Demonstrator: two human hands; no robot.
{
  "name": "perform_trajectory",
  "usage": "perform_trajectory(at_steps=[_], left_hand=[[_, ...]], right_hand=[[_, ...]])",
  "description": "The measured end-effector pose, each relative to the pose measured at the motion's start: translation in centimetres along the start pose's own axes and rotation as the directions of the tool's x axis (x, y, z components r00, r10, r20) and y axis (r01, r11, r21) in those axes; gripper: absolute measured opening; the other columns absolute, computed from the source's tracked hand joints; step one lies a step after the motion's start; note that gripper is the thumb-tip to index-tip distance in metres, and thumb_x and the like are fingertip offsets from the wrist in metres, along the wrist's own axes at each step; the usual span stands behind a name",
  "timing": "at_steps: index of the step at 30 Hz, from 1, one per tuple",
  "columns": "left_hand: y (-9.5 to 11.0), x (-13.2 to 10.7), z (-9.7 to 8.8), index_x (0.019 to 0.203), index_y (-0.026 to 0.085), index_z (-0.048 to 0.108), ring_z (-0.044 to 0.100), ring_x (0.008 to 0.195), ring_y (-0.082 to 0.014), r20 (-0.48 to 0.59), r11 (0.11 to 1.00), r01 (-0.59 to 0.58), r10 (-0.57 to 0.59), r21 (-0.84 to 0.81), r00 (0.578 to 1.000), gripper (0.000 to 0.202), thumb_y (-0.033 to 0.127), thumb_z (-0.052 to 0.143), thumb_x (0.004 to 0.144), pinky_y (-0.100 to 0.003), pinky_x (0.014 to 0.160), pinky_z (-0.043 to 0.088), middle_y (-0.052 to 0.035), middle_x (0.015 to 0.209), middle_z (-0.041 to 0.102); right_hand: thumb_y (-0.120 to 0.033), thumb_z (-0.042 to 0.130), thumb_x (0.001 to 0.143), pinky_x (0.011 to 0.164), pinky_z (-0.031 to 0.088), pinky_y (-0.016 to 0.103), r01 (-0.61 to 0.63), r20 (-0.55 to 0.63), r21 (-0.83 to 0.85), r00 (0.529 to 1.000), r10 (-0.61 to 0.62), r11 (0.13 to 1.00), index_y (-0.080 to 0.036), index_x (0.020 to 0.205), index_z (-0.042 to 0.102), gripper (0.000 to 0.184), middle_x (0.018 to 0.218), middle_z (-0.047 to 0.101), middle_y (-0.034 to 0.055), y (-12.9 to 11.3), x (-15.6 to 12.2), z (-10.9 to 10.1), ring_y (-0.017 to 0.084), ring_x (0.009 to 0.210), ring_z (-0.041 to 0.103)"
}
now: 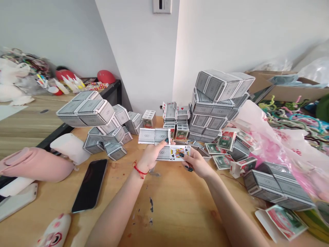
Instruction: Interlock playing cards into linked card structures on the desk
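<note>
Playing cards fill both hands over a wooden bench [185,209]. The left hand [151,157], a red string bracelet [140,170] at its wrist, is closed on a patterned card piece [153,136], thumb pressed at its right end. The right hand [197,162] pinches a king card [177,151], face up, its thumb with dark nail polish lying across the picture. A card back [162,154] shows just beside the king, between the two hands; whether the two are joined cannot be told. Both pieces are near the middle of the bench, in front of small card boxes [182,132]. Folded-card blocks rise in a leaning stack at left [95,111] and a taller stack at right [212,103]. A dark-screened phone [89,187] lies near the left forearm; a block pair [277,185] sits at right, behind an opened card box [286,221].
</note>
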State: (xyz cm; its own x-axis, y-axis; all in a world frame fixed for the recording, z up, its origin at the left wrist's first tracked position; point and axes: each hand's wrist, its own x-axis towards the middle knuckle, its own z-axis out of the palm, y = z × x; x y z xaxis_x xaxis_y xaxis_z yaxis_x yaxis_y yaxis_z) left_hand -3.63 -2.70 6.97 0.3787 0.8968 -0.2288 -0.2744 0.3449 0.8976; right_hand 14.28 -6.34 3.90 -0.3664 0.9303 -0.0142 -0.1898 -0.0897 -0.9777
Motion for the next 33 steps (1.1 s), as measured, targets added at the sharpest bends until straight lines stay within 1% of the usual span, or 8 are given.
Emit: perform_trajectory(at_steps=[4,7,11,15,19,22,28,33], left_hand=[[-0.3,0.0,-0.1,0.096,0.017,0.066,0.062,0.092,-0.023,-0.02,1.0,-0.002,0.002,0.004,1.0,0.03,0.036,0.056,0.075,-0.033,0.076,0.05,-0.0053,0.101,0.067],[-0.5,0.1,-0.1,0.096,0.016,0.066,0.063,0.089,-0.0241,-0.018,1.0,0.02,-0.02,-0.003,1.0,0.031,0.036,0.056,0.074,-0.033,0.074,0.051,-0.0058,0.098,0.068],[-0.4,0.1,0.2,0.097,0.015,0.065,0.062,0.092,-0.0253,-0.028,0.999,0.033,-0.034,-0.034,0.999,0.032,0.034,0.057,0.073,-0.033,0.074,0.051,-0.0063,0.099,0.067],[0.0,0.0,0.7,0.102,0.017,0.063,0.062,0.093,-0.0245,-0.064,0.998,0.035,-0.038,-0.046,0.997,0.033,0.033,0.056,0.073,-0.032,0.074,0.051,-0.006,0.1,0.067],[0.2,-0.2,1.1,0.104,0.017,0.062,0.062,0.093,-0.0237,-0.069,0.999,0.033,-0.035,-0.029,0.997,0.034,0.033,0.055,0.074,-0.03,0.072,0.051,-0.0054,0.102,0.067],[0.2,-0.2,1.1,0.103,0.016,0.062,0.062,0.091,-0.0232,-0.08,0.999,0.027,-0.029,-0.023,0.996,0.035,0.032,0.055,0.074,-0.03,0.07,0.05,-0.0053,0.102,0.067],[0.1,-0.2,1.1,0.101,0.018,0.064,0.063,0.088,-0.023,-0.067,0.999,0.045,-0.046,-0.019,0.997,0.033,0.034,0.056,0.073,-0.03,0.069,0.05,-0.0044,0.1,0.067],[0.1,-0.3,1.1,0.1,0.019,0.064,0.063,0.085,-0.0225,-0.074,0.998,0.054,-0.055,-0.006,0.996,0.032,0.035,0.057,0.072,-0.031,0.069,0.05,-0.0032,0.096,0.068]], right_hand=[[-0.041,0.052,0.081,0.037,0.023,0.019,-0.017,-0.015,-0.012,1.0,0.017,1.0,-0.019,0.086,0.04,0.025,0.044,0.041,-0.0093,-0.2,0.0,0.1,0.006,0.036,0.031],[-0.04,0.05,0.082,0.037,0.023,0.019,-0.031,-0.02,-0.03,0.999,0.03,0.999,-0.02,0.085,0.039,0.023,0.044,0.043,-0.0087,-0.1,0.0,0.2,0.006,0.035,0.033],[-0.04,0.051,0.082,0.036,0.022,0.019,-0.042,-0.024,-0.001,0.999,0.042,0.999,-0.02,0.087,0.04,0.024,0.043,0.044,-0.009,0.1,0.0,0.3,0.006,0.034,0.033],[-0.042,0.05,0.082,0.036,0.024,0.019,-0.024,-0.068,0.015,0.997,0.025,1.0,-0.021,0.083,0.039,0.024,0.043,0.044,-0.0094,0.3,0.2,0.6,0.006,0.034,0.033],[-0.043,0.049,0.082,0.036,0.025,0.019,0.0,-0.096,0.035,0.995,0.003,0.999,-0.022,0.085,0.038,0.024,0.042,0.041,-0.0102,0.3,0.3,0.8,0.006,0.035,0.033],[-0.043,0.049,0.083,0.037,0.025,0.019,0.014,-0.09,0.02,0.996,-0.013,1.0,-0.022,0.085,0.038,0.024,0.043,0.04,-0.01,0.1,0.2,0.9,0.006,0.035,0.032],[-0.044,0.05,0.081,0.038,0.024,0.019,-0.001,-0.069,0.014,0.998,0.002,1.0,-0.022,0.085,0.038,0.026,0.043,0.036,-0.011,-0.4,-0.1,0.8,0.005,0.036,0.027],[-0.043,0.05,0.082,0.038,0.024,0.019,-0.007,-0.068,-0.001,0.998,0.006,1.0,-0.021,0.087,0.039,0.025,0.043,0.035,-0.0116,-0.5,-0.1,0.8,0.005,0.035,0.026]])
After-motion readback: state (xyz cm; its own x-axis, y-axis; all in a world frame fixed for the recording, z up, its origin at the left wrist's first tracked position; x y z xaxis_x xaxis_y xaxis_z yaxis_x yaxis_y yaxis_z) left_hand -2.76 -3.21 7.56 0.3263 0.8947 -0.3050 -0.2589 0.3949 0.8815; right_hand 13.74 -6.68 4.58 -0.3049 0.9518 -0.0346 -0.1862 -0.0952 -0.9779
